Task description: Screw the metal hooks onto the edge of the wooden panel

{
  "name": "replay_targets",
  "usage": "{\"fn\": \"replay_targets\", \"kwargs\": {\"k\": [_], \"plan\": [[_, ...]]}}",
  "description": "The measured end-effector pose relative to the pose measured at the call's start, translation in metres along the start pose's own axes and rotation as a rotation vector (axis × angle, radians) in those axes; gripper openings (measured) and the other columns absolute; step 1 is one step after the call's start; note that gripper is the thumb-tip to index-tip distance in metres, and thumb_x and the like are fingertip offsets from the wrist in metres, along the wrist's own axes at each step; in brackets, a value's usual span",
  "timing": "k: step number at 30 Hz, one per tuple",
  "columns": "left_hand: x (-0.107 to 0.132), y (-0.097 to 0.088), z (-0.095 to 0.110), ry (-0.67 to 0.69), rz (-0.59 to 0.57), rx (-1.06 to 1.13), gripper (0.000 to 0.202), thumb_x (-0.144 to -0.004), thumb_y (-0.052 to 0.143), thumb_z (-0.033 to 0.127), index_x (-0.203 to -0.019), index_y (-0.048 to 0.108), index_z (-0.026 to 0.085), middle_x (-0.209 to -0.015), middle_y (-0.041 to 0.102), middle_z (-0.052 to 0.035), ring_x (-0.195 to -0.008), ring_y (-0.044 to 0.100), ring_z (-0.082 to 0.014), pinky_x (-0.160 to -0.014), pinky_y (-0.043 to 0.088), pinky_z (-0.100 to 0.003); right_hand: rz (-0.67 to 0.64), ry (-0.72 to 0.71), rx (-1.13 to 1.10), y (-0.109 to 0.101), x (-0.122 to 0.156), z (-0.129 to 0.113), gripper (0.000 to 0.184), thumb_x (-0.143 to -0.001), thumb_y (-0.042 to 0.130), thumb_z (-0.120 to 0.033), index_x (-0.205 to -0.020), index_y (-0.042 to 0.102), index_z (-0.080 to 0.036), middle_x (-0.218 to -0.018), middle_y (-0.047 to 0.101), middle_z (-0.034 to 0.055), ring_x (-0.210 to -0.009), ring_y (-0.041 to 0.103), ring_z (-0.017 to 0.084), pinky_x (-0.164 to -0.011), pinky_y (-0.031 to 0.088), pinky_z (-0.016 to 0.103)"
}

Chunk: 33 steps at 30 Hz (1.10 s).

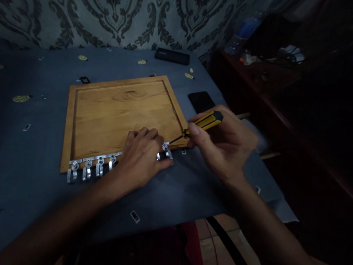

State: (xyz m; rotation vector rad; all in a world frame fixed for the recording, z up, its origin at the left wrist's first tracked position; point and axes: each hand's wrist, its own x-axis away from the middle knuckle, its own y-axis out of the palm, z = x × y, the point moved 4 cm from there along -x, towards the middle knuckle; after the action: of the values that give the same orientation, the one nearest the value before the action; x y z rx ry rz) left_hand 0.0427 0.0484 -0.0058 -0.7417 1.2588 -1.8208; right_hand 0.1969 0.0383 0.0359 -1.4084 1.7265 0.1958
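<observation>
Right grip (222,143) tight around screwdriver (200,124), tip at hook (165,151) beside flat, empty left hand (141,158).

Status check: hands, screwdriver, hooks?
Right hand grips screwdriver, tip at end hook. Left hand steadies board. Four hooks fitted left. Nothing blocking.

The room is dim, and behind the worktop (20,167), which wears a blue-grey cloth dotted with small yellow-green motifs, rises a wall (119,10) papered in a large dark damask pattern on pale grey. To the right of the worktop stands a dark reddish wooden sideboard (262,80), cluttered with a clear plastic bottle (240,34) and small items too shadowed to identify. Below the worktop's near edge shows a patch of reddish tiled floor (215,244).
</observation>
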Motion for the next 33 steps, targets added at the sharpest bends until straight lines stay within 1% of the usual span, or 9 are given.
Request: {"fn": "replay_targets", "kwargs": {"k": [5,10,17,20,22,24,27,31,33], "plan": [[0.0,0.0,0.0,0.012,0.009,-0.011,0.031,-0.086,0.075,0.046,-0.099,0.071,0.018,-0.103,0.067,-0.0074,-0.105,0.059,-0.031,-0.089,0.044,-0.045,-0.016,0.014,0.001,0.004,0.003,0.003,0.011,-0.09,0.071,-0.029,-0.082,0.065,-0.025,-0.071,0.061,0.0004,-0.057,0.054,0.015,-0.052,0.043,0.034],[0.001,0.001,-0.001,0.006,-0.008,0.008,0.032,-0.086,0.076,0.045,-0.101,0.071,0.018,-0.105,0.066,-0.0074,-0.106,0.058,-0.0315,-0.09,0.044,-0.047,-0.048,-0.019,-0.004,0.007,0.003,0.004,0.02,-0.093,0.066,-0.028,-0.074,0.062,-0.024,-0.071,0.061,0.0017,-0.063,0.057,0.017,-0.055,0.044,0.034],[0.0,0.002,0.0,0.006,-0.023,-0.026,0.032,-0.087,0.074,0.046,-0.098,0.07,0.017,-0.102,0.066,-0.0083,-0.106,0.06,-0.0322,-0.09,0.045,-0.047,-0.092,-0.075,-0.008,0.01,-0.001,0.004,0.014,-0.088,0.074,-0.03,-0.08,0.066,-0.023,-0.069,0.06,-0.0006,-0.06,0.055,0.014,-0.053,0.041,0.031],[0.002,-0.013,0.001,0.018,-0.038,-0.018,0.033,-0.091,0.07,0.047,-0.102,0.069,0.016,-0.104,0.067,-0.0089,-0.107,0.061,-0.0322,-0.092,0.046,-0.046,-0.089,-0.068,0.02,0.011,-0.001,0.006,0.017,-0.091,0.07,-0.031,-0.077,0.065,-0.022,-0.068,0.06,-0.0003,-0.059,0.054,0.014,-0.052,0.039,0.03],[0.007,-0.037,-0.008,0.001,0.023,0.006,0.033,-0.094,0.064,0.045,-0.108,0.069,0.016,-0.107,0.069,-0.0087,-0.106,0.063,-0.0301,-0.091,0.046,-0.044,-0.086,-0.041,0.038,0.011,0.0,0.008,0.021,-0.092,0.068,-0.031,-0.074,0.063,-0.022,-0.068,0.06,0.0002,-0.059,0.053,0.014,-0.052,0.038,0.031],[0.014,-0.065,-0.027,-0.041,0.135,0.051,0.031,-0.095,0.062,0.043,-0.112,0.069,0.018,-0.112,0.071,-0.0071,-0.106,0.064,-0.0285,-0.09,0.047,-0.04,-0.087,-0.033,0.041,0.01,0.001,0.009,0.024,-0.091,0.069,-0.031,-0.07,0.061,-0.022,-0.067,0.059,0.0003,-0.059,0.052,0.014,-0.052,0.037,0.03],[0.03,-0.098,-0.072,-0.093,0.282,0.139,0.031,-0.092,0.06,0.048,-0.105,0.072,0.022,-0.107,0.074,-0.0041,-0.101,0.067,-0.0261,-0.09,0.048,-0.036,-0.096,-0.074,0.074,0.008,-0.002,0.007,0.02,-0.091,0.068,-0.025,-0.072,0.062,-0.022,-0.065,0.056,-0.0008,-0.058,0.052,0.013,-0.051,0.037,0.029],[0.058,-0.108,-0.16,-0.375,0.347,0.343,0.028,-0.087,0.062,0.041,-0.098,0.075,0.019,-0.096,0.077,-0.0036,-0.091,0.069,-0.0242,-0.082,0.052,-0.032,-0.137,-0.226,0.072,0.007,-0.008,0.001,0.014,-0.085,0.076,-0.021,-0.077,0.065,-0.023,-0.067,0.065,0.0018,-0.055,0.06,0.013,-0.044,0.041,0.026],[0.074,-0.109,-0.203,-0.481,0.404,0.293,0.023,-0.09,0.061,0.033,-0.098,0.073,0.015,-0.094,0.076,-0.0055,-0.091,0.069,-0.0237,-0.084,0.053,-0.033,-0.136,-0.238,0.075,0.007,-0.009,0.004,0.016,-0.087,0.074,-0.03,-0.075,0.066,-0.025,-0.068,0.068,0.0033,-0.051,0.062,0.014,-0.04,0.042,0.027]]}}
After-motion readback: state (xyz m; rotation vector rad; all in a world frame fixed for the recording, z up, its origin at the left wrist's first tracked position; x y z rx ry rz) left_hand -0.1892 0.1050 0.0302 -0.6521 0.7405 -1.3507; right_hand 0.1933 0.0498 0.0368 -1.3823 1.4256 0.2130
